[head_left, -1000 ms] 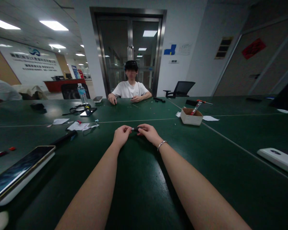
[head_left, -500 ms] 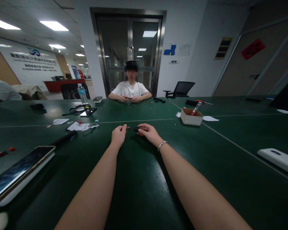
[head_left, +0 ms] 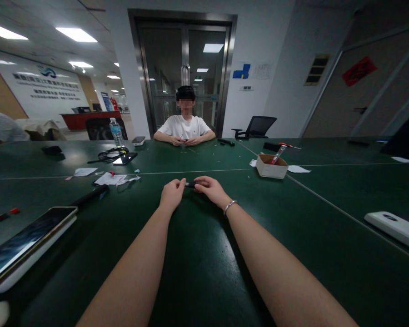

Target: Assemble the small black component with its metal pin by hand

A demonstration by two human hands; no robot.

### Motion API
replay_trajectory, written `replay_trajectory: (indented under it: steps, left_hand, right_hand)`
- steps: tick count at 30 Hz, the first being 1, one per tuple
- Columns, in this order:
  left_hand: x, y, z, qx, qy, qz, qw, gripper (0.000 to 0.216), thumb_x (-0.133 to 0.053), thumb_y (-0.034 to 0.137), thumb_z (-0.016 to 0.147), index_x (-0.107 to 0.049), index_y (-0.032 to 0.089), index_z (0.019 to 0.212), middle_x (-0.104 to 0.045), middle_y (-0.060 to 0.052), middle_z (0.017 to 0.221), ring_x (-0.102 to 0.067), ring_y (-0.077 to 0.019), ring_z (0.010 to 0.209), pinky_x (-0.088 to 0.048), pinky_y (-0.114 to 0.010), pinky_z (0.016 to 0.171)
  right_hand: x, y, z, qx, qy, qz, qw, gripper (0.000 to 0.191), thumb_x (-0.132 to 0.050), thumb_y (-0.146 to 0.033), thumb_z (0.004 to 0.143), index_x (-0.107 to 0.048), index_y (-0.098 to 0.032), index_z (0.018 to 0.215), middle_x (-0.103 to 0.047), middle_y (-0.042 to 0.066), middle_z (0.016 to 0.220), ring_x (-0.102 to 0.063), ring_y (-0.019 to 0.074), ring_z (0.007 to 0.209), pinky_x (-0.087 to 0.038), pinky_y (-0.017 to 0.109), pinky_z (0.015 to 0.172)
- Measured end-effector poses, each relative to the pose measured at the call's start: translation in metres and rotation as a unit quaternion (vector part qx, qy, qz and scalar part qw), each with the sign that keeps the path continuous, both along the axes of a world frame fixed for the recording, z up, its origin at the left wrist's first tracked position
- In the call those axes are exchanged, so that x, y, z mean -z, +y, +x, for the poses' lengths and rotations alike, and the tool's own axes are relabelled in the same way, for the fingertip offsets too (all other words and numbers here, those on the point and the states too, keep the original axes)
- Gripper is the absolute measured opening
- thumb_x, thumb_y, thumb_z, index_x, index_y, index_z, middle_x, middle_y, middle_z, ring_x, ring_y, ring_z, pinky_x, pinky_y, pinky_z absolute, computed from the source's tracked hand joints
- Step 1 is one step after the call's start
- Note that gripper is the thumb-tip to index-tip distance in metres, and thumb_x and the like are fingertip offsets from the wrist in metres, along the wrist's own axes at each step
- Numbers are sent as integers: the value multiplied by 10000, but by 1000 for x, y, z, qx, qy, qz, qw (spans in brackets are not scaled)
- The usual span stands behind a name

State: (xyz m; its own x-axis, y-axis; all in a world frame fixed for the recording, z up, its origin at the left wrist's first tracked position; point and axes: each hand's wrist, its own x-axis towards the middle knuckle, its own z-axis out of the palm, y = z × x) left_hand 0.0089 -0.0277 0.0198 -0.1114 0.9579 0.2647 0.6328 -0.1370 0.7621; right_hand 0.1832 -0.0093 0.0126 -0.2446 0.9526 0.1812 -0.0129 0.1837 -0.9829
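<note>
My left hand (head_left: 171, 194) and my right hand (head_left: 211, 189) meet over the green table (head_left: 204, 254), both pinched on a small dark object (head_left: 191, 184) held between their fingertips. The object is short and black; its details are too small to make out. A thin bracelet (head_left: 230, 206) circles my right wrist. Both forearms rest along the table toward me.
A tablet (head_left: 23, 247) lies at the left, with a black pen (head_left: 88, 195) and paper scraps (head_left: 111, 179) beyond it. A small cardboard box (head_left: 271, 165) stands at the right, a white device (head_left: 393, 229) at the far right. A person in white (head_left: 185, 127) sits opposite.
Half a second ago my hands were slightly apart, each holding a dark piece. Now they have come back together and the pieces meet between my fingertips.
</note>
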Motion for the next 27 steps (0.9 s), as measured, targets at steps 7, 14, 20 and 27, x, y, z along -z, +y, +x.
replay_trajectory:
  steps: [7,14,20,27]
  left_hand:
    - [-6,-5,3,13,36,-14,999,480,-372,524,882,-605,210,603,-597,-44,587,-512,-182,531,-320,-294,551]
    - [-10,-7,4,6,25,-36,999,517,-370,507,881,-538,208,495,-527,-39,505,-442,-162,471,-265,-292,516]
    - [-2,-2,0,34,-24,-10,999,481,-397,587,849,-589,219,605,-570,-32,579,-475,-170,545,-294,-284,542]
    - [10,8,-4,63,-36,6,997,371,-457,546,844,-625,224,769,-609,-11,714,-514,-162,654,-364,-273,618]
  right_hand:
    - [0,0,0,-10,3,-3,1000,252,-706,-107,725,-648,-165,963,-715,28,817,-687,139,761,-543,302,801]
    - [-2,-1,1,-25,14,-7,1000,248,-720,-104,717,-659,-171,947,-727,28,827,-692,128,747,-551,279,788]
    - [-1,1,1,-5,9,-9,1000,195,-732,-188,750,-660,-153,927,-709,29,752,-679,122,663,-565,260,696]
    - [-1,1,2,13,6,3,1000,207,-696,-213,793,-653,-163,990,-689,14,708,-669,109,620,-555,226,632]
